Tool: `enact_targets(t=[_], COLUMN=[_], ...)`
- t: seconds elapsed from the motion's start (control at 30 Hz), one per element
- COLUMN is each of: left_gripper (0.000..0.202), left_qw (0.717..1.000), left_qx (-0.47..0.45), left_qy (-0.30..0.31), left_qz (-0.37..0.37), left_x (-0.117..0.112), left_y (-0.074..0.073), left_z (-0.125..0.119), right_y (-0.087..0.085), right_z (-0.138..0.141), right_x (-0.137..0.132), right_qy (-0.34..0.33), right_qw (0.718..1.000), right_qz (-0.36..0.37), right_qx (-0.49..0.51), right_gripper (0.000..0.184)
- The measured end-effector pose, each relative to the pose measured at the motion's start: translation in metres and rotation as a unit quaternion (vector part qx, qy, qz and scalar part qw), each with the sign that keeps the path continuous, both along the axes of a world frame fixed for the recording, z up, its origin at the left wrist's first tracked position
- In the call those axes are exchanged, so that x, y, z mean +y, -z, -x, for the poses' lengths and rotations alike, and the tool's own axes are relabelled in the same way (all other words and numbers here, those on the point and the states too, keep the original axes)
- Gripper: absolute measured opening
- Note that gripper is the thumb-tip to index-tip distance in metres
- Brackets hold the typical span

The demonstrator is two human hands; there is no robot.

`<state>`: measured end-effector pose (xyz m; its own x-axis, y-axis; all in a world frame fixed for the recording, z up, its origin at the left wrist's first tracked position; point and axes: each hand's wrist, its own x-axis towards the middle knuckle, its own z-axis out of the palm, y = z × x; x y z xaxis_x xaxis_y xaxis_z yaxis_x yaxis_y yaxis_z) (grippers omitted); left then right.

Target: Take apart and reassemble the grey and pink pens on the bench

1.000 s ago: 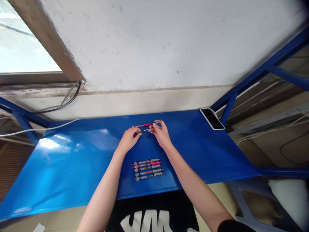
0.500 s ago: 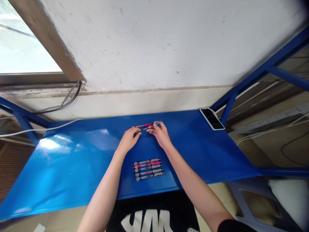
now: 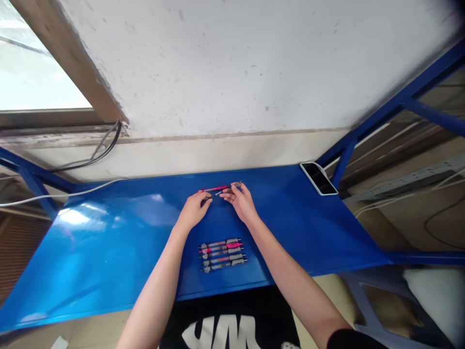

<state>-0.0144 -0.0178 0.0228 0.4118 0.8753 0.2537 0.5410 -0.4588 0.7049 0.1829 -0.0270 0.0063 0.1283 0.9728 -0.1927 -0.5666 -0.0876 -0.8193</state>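
Near the far side of the blue table point(image 3: 283, 208), my left hand point(image 3: 194, 209) pinches a dark pen part point(image 3: 207, 198), mostly hidden by the fingers. My right hand point(image 3: 242, 202) is closed on another pen part point(image 3: 238, 183), whose tip shows past the thumb and index finger. A thin pale piece point(image 3: 218, 193) bridges the small gap between the hands. Just beyond the fingers lies a red pen point(image 3: 214, 188). Closer to my body, several pens point(image 3: 222, 255) rest side by side in a row, mostly grey and black, one pink.
A phone point(image 3: 319, 178) lies at the table's far right corner. The wall point(image 3: 225, 72) rises behind the table. Blue frame bars point(image 3: 345, 162) stand at both ends. A white cable point(image 3: 72, 194) crosses the far left corner.
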Motion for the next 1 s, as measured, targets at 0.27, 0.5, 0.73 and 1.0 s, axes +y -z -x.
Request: enact_targets(t=[0.27,0.5,0.73,1.0], left_gripper=[0.01,0.007,0.011,0.018], left_qw=[1.0,1.0,1.0,1.0], left_qx=[0.006,0.007,0.01,0.011], left_qy=[0.0,0.007,0.007,0.003], left_qz=[-0.001,0.001,-0.002,-0.002], left_x=[-0.0007,-0.0005,-0.0012,-0.0014], left_y=[-0.0008,-0.0018,-0.0031,-0.003], left_z=[0.0001,0.0001,-0.0004,-0.0012], right_y=[-0.0011,-0.0006,-0.0021,-0.0025], right_z=[0.0002,-0.002,-0.0016,-0.001], right_x=[-0.0012,0.0006,0.0,-0.001], right_qy=[-0.013,0.0,0.001,0.002], right_qw=[1.0,1.0,1.0,1.0], right_qz=[-0.005,-0.009,-0.012,-0.022], right_qx=[-0.003,-0.009,-0.013,-0.016], right_gripper=[0.043,0.04,0.037,0.042])
